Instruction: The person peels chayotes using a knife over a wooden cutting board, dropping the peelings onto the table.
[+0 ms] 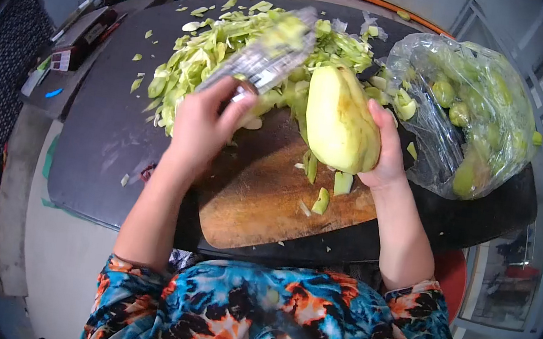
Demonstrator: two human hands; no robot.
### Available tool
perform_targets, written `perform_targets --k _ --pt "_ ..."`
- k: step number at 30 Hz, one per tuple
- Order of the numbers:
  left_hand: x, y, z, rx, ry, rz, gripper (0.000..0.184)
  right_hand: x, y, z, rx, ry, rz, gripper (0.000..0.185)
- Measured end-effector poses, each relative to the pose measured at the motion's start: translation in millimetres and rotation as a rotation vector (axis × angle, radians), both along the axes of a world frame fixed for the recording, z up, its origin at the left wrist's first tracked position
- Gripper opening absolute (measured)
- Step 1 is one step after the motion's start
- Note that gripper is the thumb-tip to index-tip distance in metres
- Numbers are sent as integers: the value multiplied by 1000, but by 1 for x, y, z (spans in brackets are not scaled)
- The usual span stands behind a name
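Note:
My left hand (207, 114) is closed around the handle end of a broad, shiny cleaver (261, 60), smeared by motion, with pale green bits showing on its blade. The blade slants up and to the right over a heap of thin green slices (197, 59). My right hand (386, 150) grips a large peeled, pale yellow-green fruit (342, 120) from its right side, above a wooden cutting board (261, 202). A brownish mark runs along the fruit's upper face. Its kind is not certain. The cleaver and the fruit are apart.
A clear plastic bag (461, 118) with several green fruits or pieces lies on the right of the dark table (98, 141). Small scraps (322, 201) lie on the board. A side bench (82, 51) stands at the left, and a red stool (449, 283) shows below the table's right side.

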State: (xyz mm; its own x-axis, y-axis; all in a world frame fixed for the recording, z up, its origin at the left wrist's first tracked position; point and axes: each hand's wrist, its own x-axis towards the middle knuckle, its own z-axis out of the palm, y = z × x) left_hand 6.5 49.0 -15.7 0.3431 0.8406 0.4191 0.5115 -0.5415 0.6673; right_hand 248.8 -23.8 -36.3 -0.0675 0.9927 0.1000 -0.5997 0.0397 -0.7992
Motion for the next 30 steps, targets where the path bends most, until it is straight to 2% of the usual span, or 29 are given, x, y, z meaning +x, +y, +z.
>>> perform_targets --k 1,3,5,8,9,11,12,13,16,19,21,23,25,27,28,30 --pt "-1 4 1 25 -73 74 26 -1 -1 1 -7 26 3 50" --pt "-3 5 -3 -8 -133 13 26 0 0 1 -18 55 -8 50" --pt "1 -10 2 10 -133 -83 26 2 4 -2 -21 64 -47 54" --pt "8 -23 -1 139 -75 -362 27 15 13 -17 2 242 82 54" --pt "12 -27 -2 171 -74 -457 28 3 12 -14 29 148 -137 53" --pt "15 -38 8 236 163 -553 41 31 30 -57 81 452 152 51" --pt "20 -41 8 308 166 -574 41 10 14 -4 -141 381 165 51" --pt "21 -42 5 347 204 -597 42 3 10 3 -164 320 80 51" --pt "23 -44 2 372 191 -602 44 -13 5 12 -224 169 -115 50" --pt "24 -44 2 373 171 -608 42 -15 2 15 -248 157 -122 48" --pt "25 -43 4 367 172 -614 41 12 16 -18 -243 267 57 48" --pt "18 -37 9 238 268 -490 33 3 13 -27 -73 170 -181 47" --pt "9 -15 -3 -61 60 -144 19 -5 2 0 -35 -28 -141 48" --pt "-2 10 0 -95 9 111 27 -6 -1 3 19 -22 -54 48" --pt "-5 13 1 -181 -48 107 29 -5 0 3 27 -34 -51 49" --pt "-1 3 1 -110 -70 14 28 -5 1 4 20 -46 -105 51"
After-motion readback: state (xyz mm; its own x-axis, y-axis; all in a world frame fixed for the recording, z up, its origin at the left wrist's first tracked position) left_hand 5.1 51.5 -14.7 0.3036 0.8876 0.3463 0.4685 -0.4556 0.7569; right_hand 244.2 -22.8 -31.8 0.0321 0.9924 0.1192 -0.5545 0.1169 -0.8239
